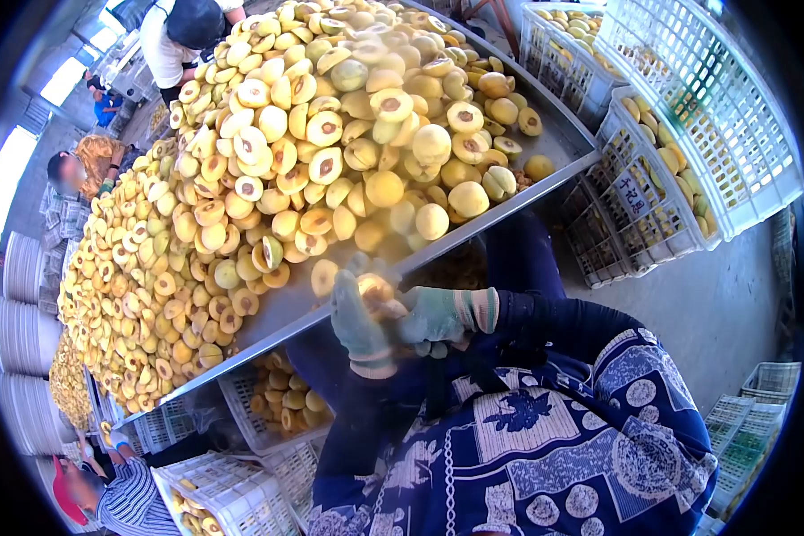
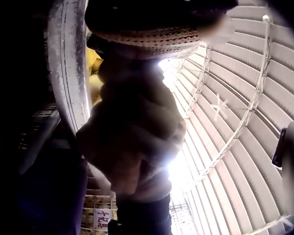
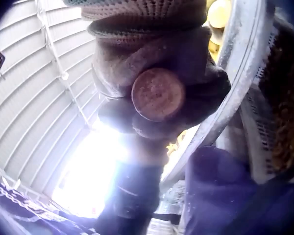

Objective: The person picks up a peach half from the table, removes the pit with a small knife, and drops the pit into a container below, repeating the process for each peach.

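Note:
My left hand (image 1: 359, 326), in a pale green glove, holds a yellow peach (image 1: 377, 288) near the metal table's front edge. Close against it is my gloved right hand (image 1: 433, 314), its fingers curled round a tool. Only the round brown butt of its handle (image 3: 158, 94) shows in the right wrist view; the working end is hidden at the peach. Both hands meet in the left wrist view, where they appear as a dark mass. A large heap of halved peaches (image 1: 322, 129), many with pits, covers the table beyond my hands.
The raised metal table rim (image 1: 500, 219) runs diagonally before my body. White plastic crates (image 1: 634, 192) of peaches stand at right, another crate (image 1: 232, 487) at lower left. Below the table sits a crate with peach pieces (image 1: 290, 397). Other people work around the heap.

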The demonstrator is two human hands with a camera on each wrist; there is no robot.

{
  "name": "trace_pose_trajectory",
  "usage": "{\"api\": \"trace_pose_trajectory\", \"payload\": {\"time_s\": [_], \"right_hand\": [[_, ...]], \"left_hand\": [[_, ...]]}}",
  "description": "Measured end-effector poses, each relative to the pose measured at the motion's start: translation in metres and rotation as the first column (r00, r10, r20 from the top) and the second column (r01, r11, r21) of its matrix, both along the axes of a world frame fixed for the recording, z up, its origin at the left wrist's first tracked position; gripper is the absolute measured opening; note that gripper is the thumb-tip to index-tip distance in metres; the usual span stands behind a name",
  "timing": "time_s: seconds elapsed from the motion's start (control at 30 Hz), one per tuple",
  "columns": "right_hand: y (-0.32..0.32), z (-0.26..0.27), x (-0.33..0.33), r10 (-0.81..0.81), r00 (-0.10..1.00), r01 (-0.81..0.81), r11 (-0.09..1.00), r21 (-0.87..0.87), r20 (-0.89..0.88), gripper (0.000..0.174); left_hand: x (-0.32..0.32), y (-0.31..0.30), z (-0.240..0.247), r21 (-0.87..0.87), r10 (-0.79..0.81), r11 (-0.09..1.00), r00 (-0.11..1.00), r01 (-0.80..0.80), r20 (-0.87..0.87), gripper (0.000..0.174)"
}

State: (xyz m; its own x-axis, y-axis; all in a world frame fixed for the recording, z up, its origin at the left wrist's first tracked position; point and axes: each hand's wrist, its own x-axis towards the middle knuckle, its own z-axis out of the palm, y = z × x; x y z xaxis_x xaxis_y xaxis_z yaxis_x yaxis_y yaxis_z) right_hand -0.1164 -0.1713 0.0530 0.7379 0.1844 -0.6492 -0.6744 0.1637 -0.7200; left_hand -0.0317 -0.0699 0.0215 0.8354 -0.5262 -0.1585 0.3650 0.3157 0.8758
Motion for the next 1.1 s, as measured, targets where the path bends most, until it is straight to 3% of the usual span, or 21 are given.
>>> {"api": "trace_pose_trajectory", "payload": {"time_s": [0.03,0.1,0.13,0.2,0.23,0.3,0.33,0.4,0.43,0.5,0.53,0.57,0.63,0.7,0.77,0.9,0.97,1.0,1.03,1.07,1.1], "right_hand": [[-0.001,-0.011,-0.001,0.002,1.000,-0.002,1.000,0.002,0.000,0.013],[-0.002,-0.021,-0.004,0.068,0.903,-0.062,0.998,-0.027,0.425,0.010],[-0.002,-0.024,-0.003,0.066,0.902,-0.061,0.998,-0.025,0.426,0.010],[0.001,-0.007,-0.001,0.028,0.999,-0.031,0.995,-0.091,-0.033,0.011],[0.002,-0.011,-0.003,0.027,0.999,-0.030,0.995,-0.090,-0.033,0.011],[0.003,-0.021,-0.008,-0.050,0.996,0.037,0.985,0.171,0.072,0.019],[0.003,-0.024,-0.009,-0.046,0.996,0.033,0.985,0.172,0.073,0.019],[0.003,-0.026,-0.010,-0.087,0.995,0.043,0.773,0.633,0.039,0.026],[0.004,-0.030,-0.012,-0.088,0.995,0.043,0.774,0.632,0.040,0.026],[0.012,-0.045,-0.015,-0.227,0.973,0.076,0.464,0.882,0.036,0.030],[0.014,-0.051,-0.018,-0.241,0.970,0.048,0.325,0.945,0.033,0.031],[0.016,-0.056,-0.018,-0.240,0.970,0.051,0.323,0.945,0.030,0.031],[0.019,-0.061,-0.022,-0.284,0.958,0.012,0.123,0.992,0.023,0.037],[0.019,-0.057,-0.024,-0.279,0.960,0.007,0.099,0.995,0.021,0.034],[0.024,-0.057,-0.025,-0.324,0.945,-0.041,0.010,0.999,0.042,0.036],[0.032,-0.059,-0.022,-0.354,0.935,-0.040,-0.024,0.999,0.029,0.036],[0.037,-0.062,-0.018,-0.379,0.921,-0.127,-0.075,0.989,0.090,0.033],[0.037,-0.058,-0.019,-0.371,0.924,-0.127,-0.078,0.989,0.089,0.033],[0.032,-0.052,-0.024,-0.423,0.899,-0.097,0.062,0.993,0.115,0.029],[0.027,-0.048,-0.027,-0.469,0.871,-0.060,0.199,0.978,0.149,0.025],[0.019,-0.048,-0.027,-0.460,0.874,-0.069,0.202,0.977,0.156,0.025]], "left_hand": [[0.001,0.002,-0.003,0.002,0.002,1.000,1.000,-0.002,0.000,0.046],[0.007,0.006,-0.011,-0.045,-0.091,0.995,0.996,0.090,-0.016,0.046],[0.009,0.008,-0.015,-0.043,-0.092,0.995,0.996,0.091,-0.015,0.046],[0.012,0.010,-0.021,-0.030,-0.237,0.971,0.965,0.235,-0.110,0.050],[0.014,0.011,-0.022,-0.029,-0.238,0.971,0.965,0.237,-0.111,0.050],[0.019,0.011,-0.021,-0.034,-0.287,0.958,0.940,0.286,-0.183,0.055],[0.018,0.010,-0.021,-0.033,-0.284,0.959,0.942,0.282,-0.182,0.055],[0.015,0.004,-0.023,-0.049,-0.225,0.973,0.974,0.224,-0.015,0.059],[0.013,0.001,-0.027,-0.049,-0.226,0.973,0.974,0.225,-0.013,0.059],[0.011,-0.004,-0.030,0.124,-0.198,0.978,0.932,0.167,0.304,0.059],[0.009,-0.003,-0.026,-0.010,-0.214,0.977,0.974,0.215,0.080,0.058],[0.007,-0.004,-0.026,-0.009,-0.213,0.977,0.974,0.215,0.077,0.058],[0.003,-0.009,-0.025,-0.020,-0.186,0.982,0.982,0.186,0.012,0.056],[-0.001,-0.017,-0.019,-0.095,-0.199,0.976,0.980,0.197,-0.015,0.050],[-0.017,-0.028,0.001,-0.235,0.031,0.970,0.992,-0.059,-0.122,0.026],[-0.001,-0.018,-0.022,-0.295,-0.058,0.955,0.996,0.035,-0.070,0.024],[0.013,-0.005,-0.041,-0.348,-0.114,0.930,0.993,0.122,0.043,0.036],[0.032,0.002,-0.062,-0.103,0.063,0.994,0.897,-0.020,0.437,0.035],[0.051,0.012,-0.077,0.068,0.110,0.964,0.620,-0.256,0.777,0.035],[0.055,0.029,-0.056,0.075,0.114,0.930,0.475,-0.360,0.873,0.039],[0.079,0.055,-0.049,0.145,-0.050,0.828,0.186,-0.542,0.981,0.036]]}}
